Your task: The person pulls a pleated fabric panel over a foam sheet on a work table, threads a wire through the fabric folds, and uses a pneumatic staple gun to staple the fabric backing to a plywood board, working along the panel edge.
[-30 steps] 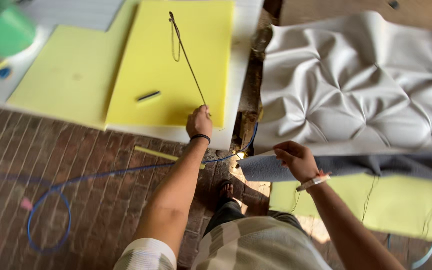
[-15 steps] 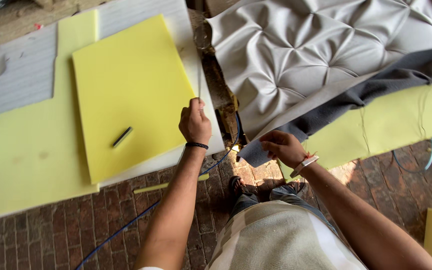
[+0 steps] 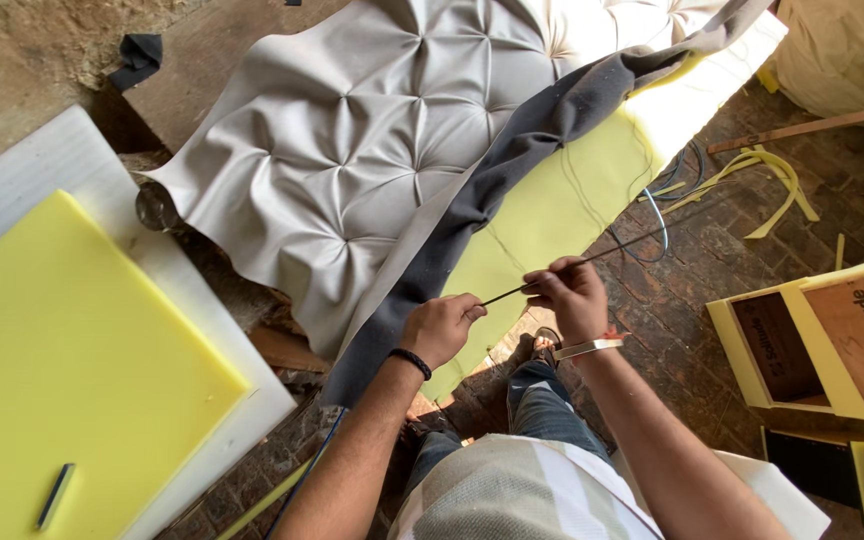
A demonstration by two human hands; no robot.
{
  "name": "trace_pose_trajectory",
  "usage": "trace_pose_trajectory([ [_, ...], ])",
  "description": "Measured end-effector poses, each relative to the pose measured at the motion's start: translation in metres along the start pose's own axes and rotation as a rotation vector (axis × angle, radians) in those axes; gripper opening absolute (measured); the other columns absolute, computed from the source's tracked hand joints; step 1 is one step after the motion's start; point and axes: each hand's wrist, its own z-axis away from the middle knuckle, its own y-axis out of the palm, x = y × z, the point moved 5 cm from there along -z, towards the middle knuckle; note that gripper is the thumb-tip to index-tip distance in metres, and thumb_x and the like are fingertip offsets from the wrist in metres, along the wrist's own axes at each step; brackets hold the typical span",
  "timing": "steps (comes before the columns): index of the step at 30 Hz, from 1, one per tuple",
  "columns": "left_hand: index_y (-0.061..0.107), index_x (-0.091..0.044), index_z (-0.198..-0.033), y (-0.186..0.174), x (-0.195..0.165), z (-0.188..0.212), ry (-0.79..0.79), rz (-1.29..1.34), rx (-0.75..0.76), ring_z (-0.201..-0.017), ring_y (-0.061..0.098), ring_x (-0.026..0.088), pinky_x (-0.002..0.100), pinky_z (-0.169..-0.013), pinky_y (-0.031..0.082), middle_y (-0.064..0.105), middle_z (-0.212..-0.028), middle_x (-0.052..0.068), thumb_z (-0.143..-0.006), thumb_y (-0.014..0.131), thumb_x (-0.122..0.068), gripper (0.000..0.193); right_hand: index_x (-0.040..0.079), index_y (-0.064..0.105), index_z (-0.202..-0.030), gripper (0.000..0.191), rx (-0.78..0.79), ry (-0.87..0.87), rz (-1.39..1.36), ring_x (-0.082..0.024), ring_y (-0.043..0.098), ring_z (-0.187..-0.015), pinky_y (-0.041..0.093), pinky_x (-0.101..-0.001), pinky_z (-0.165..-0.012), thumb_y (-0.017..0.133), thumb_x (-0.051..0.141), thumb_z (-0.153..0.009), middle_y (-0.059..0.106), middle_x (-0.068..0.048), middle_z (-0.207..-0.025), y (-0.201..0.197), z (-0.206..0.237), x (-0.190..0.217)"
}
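Head view showed both hands meeting over a long needle (image 3: 572, 268) that ran from the centre out toward 2 o'clock. The left hand (image 3: 439, 328) pinched its near tip, and the right hand (image 3: 567, 295) closed its fingers round the shaft just beside, likely steadying it for threading; any thread was too thin to make out. Behind them, at 12 o'clock, lay the grey tufted panel (image 3: 372, 150), its dark backing cloth (image 3: 512, 170) folded over yellow foam (image 3: 542, 220), probably exposing the back for stitching. At 9 o'clock a yellow foam sheet (image 3: 72, 370) rested on a white board (image 3: 242, 420), with a small dark marker (image 3: 54, 495) on it. At 3 o'clock stood brown cartons (image 3: 852, 350) with dark printed lettering.
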Motion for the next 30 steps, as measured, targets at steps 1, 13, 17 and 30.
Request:
trace_pose_trajectory([
  [1, 0.075, -0.018, -0.103, 0.004, 0.0, -0.008, -0.039, 0.02, -0.013, -0.084, 0.072, 0.033, 0.046, -0.07, 0.056, 0.076, -0.09, 0.01, -0.098, 0.067, -0.033, 0.018, 0.008, 0.052, -0.106, 0.011, -0.059, -0.029, -0.013, -0.024, 0.077, -0.091, 0.065, -0.0345, -0.074, 0.056, 0.0, -0.1, 0.075, -0.016, -0.102, -0.024, -0.009, 0.012],
  [13, 0.059, -0.011, -0.134, 0.099, -0.017, -0.197, -0.404, 0.772, -0.191, -0.086, 0.074, 0.013, 0.03, -0.068, 0.061, 0.067, -0.125, 0.006, -0.101, 0.059, -0.029, 0.037, 0.008, 0.048, -0.112, 0.018, -0.069, -0.266, 0.047, -0.02, 0.077, -0.096, 0.064, -0.0308, -0.075, 0.062, 0.0, -0.107, 0.075, -0.014, -0.108, -0.188, -0.152, 0.077],
  [17, 0.051, -0.02, -0.136, 0.109, -0.033, -0.251, -0.485, 1.142, -0.317, -0.084, 0.072, 0.013, 0.029, -0.068, 0.06, 0.065, -0.124, -0.003, -0.1, 0.056, -0.031, 0.037, 0.007, 0.05, -0.113, 0.017, 0.083, -0.281, 0.038, -0.02, 0.077, -0.095, 0.065, -0.0305, -0.077, 0.062, -0.003, -0.106, 0.074, -0.014, -0.106, -0.177, -0.187, 0.075],
  [30, 0.073, -0.012, -0.094, 0.143, -0.038, -0.215, -0.437, 0.166, -0.319, -0.09, 0.072, 0.029, 0.042, -0.08, 0.055, 0.076, -0.094, 0.006, -0.1, 0.058, -0.027, 0.022, 0.004, 0.055, -0.103, 0.011, 0.397, -0.341, 0.588, -0.014, 0.077, -0.096, 0.064, -0.0256, -0.077, 0.066, 0.002, -0.104, 0.079, -0.008, -0.103, -0.088, -0.251, 0.078],
])
